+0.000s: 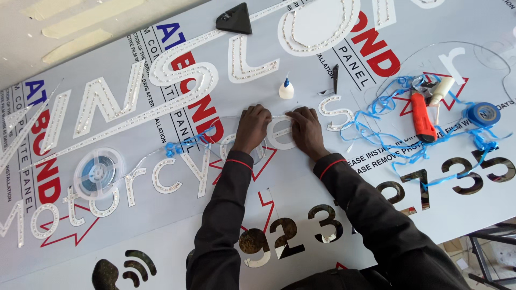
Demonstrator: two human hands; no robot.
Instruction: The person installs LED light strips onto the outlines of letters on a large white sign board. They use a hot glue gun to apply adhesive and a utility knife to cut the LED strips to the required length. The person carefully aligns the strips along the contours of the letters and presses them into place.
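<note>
While both hands press flat at the middle of the frame, the left hand (251, 128) and the right hand (306, 130) bear down on a clear acrylic letter (280, 131) seated in its cut-out in the sign panel (301, 177); neither hand is clenched around anything, the fingers lie spread and pushing on the piece. To do this well, I would judge that pressure should stay even across the letter's edges so it sits flush all round, with fingertips kept off any wet adhesive. Just above the hands stands a small white glue bottle (286, 89) with a blue tip. At the right lie an orange utility knife (422, 117), a roll of blue tape (483, 114) and a tangle of thin blue film strips (387, 107). At the left sits a clear plastic reel (98, 173). A dark triangular offcut (235, 20) rests near the top. The panel looks smooth and glossy under its printed protective film; the larger letters are studded with rows of small light dots, and the numerals along the lower edge shine like mirror.
</note>
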